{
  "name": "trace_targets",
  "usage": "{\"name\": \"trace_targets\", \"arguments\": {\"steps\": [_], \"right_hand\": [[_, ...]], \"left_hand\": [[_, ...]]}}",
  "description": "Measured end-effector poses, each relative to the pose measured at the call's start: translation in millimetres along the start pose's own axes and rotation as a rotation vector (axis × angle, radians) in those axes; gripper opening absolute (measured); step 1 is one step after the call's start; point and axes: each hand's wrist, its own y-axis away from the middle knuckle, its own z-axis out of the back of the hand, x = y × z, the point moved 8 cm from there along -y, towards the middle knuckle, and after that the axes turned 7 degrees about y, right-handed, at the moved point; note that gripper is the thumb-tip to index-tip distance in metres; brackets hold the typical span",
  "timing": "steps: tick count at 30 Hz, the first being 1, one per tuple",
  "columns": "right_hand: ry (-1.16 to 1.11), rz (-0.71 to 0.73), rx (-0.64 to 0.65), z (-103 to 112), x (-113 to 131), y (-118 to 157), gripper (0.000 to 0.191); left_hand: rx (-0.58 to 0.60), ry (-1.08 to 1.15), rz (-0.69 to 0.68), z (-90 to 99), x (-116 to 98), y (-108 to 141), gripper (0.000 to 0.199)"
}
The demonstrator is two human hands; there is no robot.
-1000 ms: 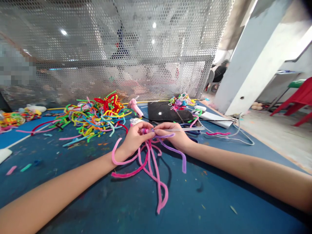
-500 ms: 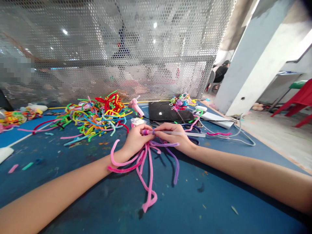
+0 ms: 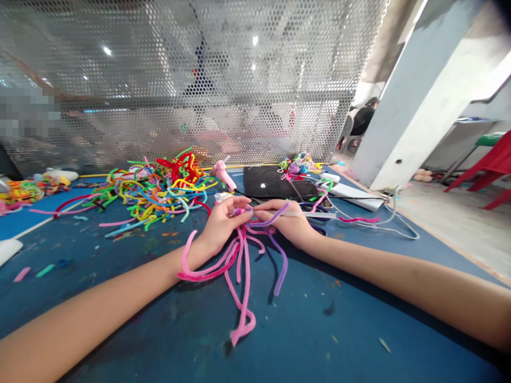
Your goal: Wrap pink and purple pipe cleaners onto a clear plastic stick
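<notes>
My left hand (image 3: 221, 221) is closed, thumb and fingers round a bundle of pipe cleaners wound at one end of a translucent white stick (image 3: 325, 215). Pink pipe cleaners (image 3: 246, 266) hang from the bundle towards the table, one in a loop, and a darker pink one curves below my left wrist. Purple pipe cleaners (image 3: 282, 260) stick out to the right. My right hand (image 3: 293, 221) pinches beside the left fingertips, with the stick running along it to the right. Exactly what lies between the right fingertips is partly hidden.
A tangled heap of coloured pipe cleaners (image 3: 159, 186) lies at the back left. Behind my hands are a pink glue gun (image 3: 223, 175), a black board (image 3: 271, 183) and a smaller yarn-like bundle (image 3: 299, 164). White cables (image 3: 403, 231) trail at right; perforated metal (image 3: 239, 117) stands behind.
The left thumb and fingers have closed further over the wound end. The upper purple pipe cleaner now points upward to the right, and the lower one has swung slightly left.
</notes>
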Motion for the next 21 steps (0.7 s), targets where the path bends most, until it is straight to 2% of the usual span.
{"name": "trace_targets", "arguments": {"steps": [4,9,15,18,21], "right_hand": [[-0.110,-0.079,0.024,-3,-4,0,0.020],[-0.270,-0.095,0.079,-8,-7,1,0.019],[-0.274,-0.111,0.133,-12,-10,3,0.026],[-0.279,-0.081,0.093,-10,-8,1,0.031],[-0.260,-0.062,0.076,-9,-8,0,0.034]], "left_hand": [[0.002,-0.047,-0.072,-2.5,-11,2,0.033],[-0.026,-0.128,-0.134,-4.6,-22,7,0.027],[-0.006,-0.240,-0.193,-6.8,-27,8,0.019],[0.005,-0.244,-0.166,-5.9,-24,5,0.017],[0.076,-0.254,-0.073,-9.1,-15,2,0.016]]}}
